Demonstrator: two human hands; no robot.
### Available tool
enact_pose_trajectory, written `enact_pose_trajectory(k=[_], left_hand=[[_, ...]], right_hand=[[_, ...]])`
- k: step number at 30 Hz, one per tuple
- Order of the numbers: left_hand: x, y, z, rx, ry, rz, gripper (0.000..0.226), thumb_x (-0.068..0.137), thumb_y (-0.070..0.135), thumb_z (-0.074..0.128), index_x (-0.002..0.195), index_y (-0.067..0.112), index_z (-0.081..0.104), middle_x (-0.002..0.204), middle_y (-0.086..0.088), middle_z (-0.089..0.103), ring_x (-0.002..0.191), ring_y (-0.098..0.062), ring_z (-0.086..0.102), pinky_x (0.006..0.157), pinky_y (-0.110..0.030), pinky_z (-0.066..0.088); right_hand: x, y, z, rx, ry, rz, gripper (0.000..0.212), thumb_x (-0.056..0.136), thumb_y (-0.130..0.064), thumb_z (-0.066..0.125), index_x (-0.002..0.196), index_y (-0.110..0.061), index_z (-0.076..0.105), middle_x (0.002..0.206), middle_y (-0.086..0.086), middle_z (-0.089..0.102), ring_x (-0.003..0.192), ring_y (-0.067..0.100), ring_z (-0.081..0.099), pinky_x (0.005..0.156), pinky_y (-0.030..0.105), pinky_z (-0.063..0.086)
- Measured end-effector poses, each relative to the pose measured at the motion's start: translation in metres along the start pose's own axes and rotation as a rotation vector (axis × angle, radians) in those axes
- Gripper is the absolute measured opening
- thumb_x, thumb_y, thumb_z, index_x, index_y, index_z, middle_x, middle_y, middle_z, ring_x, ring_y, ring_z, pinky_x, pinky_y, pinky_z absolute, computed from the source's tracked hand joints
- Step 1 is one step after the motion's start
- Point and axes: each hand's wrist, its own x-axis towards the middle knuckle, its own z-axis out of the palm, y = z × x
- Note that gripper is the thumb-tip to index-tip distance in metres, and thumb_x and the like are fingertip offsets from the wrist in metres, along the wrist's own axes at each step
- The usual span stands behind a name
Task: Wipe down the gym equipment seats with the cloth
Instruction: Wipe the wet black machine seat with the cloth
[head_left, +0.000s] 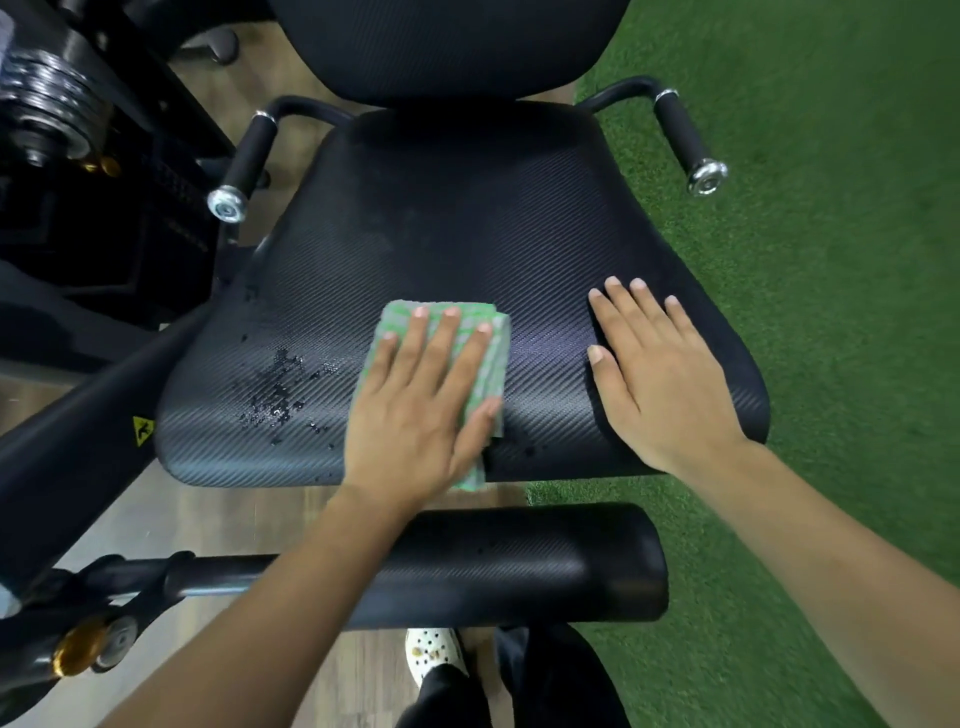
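Folded green-checked soft cloth: limp, press flat under your open left hand (right hand open, empty) on the black textured padded seat.

Both bare forearms reach forward, the left hand pressed flat with fingers spread, the right hand resting flat, palm down, fingers together.

Both forearms bare from elbow to wrist; no sleeves, watch, rings or bands visible. Left hand and right hand: nails short, unpainted. At 6 o'clock, lower body partly in view: dark trousers, loose at the leg. One foot visible at 6 o'clock in a white perforated clog carrying small charms in the holes; charm detail too small to tell. Other foot hidden.
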Motion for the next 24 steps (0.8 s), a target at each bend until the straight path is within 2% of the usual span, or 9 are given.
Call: enact_pose_trajectory(k=[3,5,7,10,14,17,20,22,24], left_hand=[[-0.008,-0.013,-0.003,0.007,0.006,-0.101,0.063,0.1,0.048,0.012,0.142,0.012,0.043,0.147,-0.014,0.042,0.138,-0.035,0.034,0.111,-0.051,0.027],[-0.001,0.002,-0.005,0.009,-0.011,-0.199,0.065,0.1,0.046,0.008,0.142,0.011,0.043,0.146,-0.016,0.042,0.137,-0.038,0.034,0.112,-0.051,0.024],[0.009,0.025,-0.003,-0.01,-0.033,-0.21,0.064,0.1,0.045,0.009,0.142,0.01,0.042,0.146,-0.018,0.042,0.136,-0.04,0.034,0.112,-0.051,0.021],[0.01,0.034,0.001,-0.012,-0.062,-0.058,0.065,0.099,0.049,0.013,0.144,0.01,0.04,0.147,-0.019,0.04,0.137,-0.041,0.032,0.112,-0.053,0.022],[-0.012,-0.006,-0.003,0.027,-0.042,0.147,0.077,0.094,0.066,0.017,0.148,0.013,0.031,0.153,-0.016,0.03,0.141,-0.038,0.025,0.111,-0.058,0.024],[-0.026,-0.039,-0.015,-0.024,-0.115,0.226,0.09,0.086,0.074,0.031,0.152,0.016,0.014,0.158,-0.016,0.012,0.146,-0.036,0.006,0.115,-0.058,0.008],[-0.019,-0.057,-0.023,0.087,-0.224,0.345,0.127,0.056,0.066,0.075,0.153,0.017,0.01,0.159,-0.016,0.01,0.145,-0.037,0.009,0.113,-0.055,0.014],[-0.014,-0.057,-0.024,0.145,-0.231,0.345,0.137,0.044,0.071,0.077,0.152,0.014,0.015,0.156,-0.018,0.019,0.142,-0.04,0.019,0.111,-0.057,0.023],[-0.011,-0.048,-0.02,0.155,-0.216,0.323,0.138,0.042,0.079,0.068,0.151,0.012,0.016,0.154,-0.021,0.022,0.141,-0.042,0.02,0.111,-0.059,0.022]], right_hand=[[-0.003,-0.001,0.002,0.001,0.016,-0.029,0.059,0.1,-0.038,0.021,0.146,-0.004,0.037,0.152,0.012,0.035,0.144,0.026,0.025,0.118,0.045,0.018],[-0.005,-0.002,0.003,0.001,0.034,-0.036,0.059,0.1,-0.038,0.021,0.145,-0.004,0.038,0.152,0.012,0.036,0.144,0.027,0.026,0.118,0.045,0.018],[-0.005,-0.003,0.004,0.005,0.056,-0.026,0.058,0.1,-0.037,0.021,0.145,-0.004,0.038,0.151,0.012,0.036,0.144,0.026,0.026,0.119,0.043,0.016],[-0.007,-0.006,0.004,0.052,0.084,-0.004,0.058,0.099,-0.036,0.021,0.145,-0.003,0.037,0.152,0.012,0.036,0.144,0.025,0.025,0.119,0.041,0.014],[-0.017,-0.005,-0.002,0.105,0.03,-0.058,0.062,0.099,-0.043,0.025,0.148,-0.006,0.031,0.155,0.01,0.03,0.146,0.021,0.018,0.121,0.039,0.01],[-0.026,0.002,-0.009,0.076,-0.067,-0.152,0.081,0.091,-0.061,0.034,0.15,-0.007,0.025,0.158,0.009,0.023,0.148,0.022,0.013,0.121,0.042,0.008],[-0.03,0.006,-0.013,-0.035,-0.172,-0.174,0.112,0.071,-0.082,0.042,0.152,-0.008,0.017,0.16,0.008,0.012,0.149,0.021,0.002,0.121,0.043,0.002],[-0.03,0.007,-0.012,-0.141,-0.211,-0.197,0.128,0.06,-0.089,0.044,0.153,-0.007,0.012,0.161,0.009,0.007,0.148,0.022,-0.002,0.12,0.044,-0.001],[-0.031,0.008,-0.012,-0.207,-0.227,-0.204,0.137,0.053,-0.091,0.048,0.152,-0.005,0.01,0.161,0.011,0.006,0.148,0.024,-0.002,0.12,0.046,0.001]])
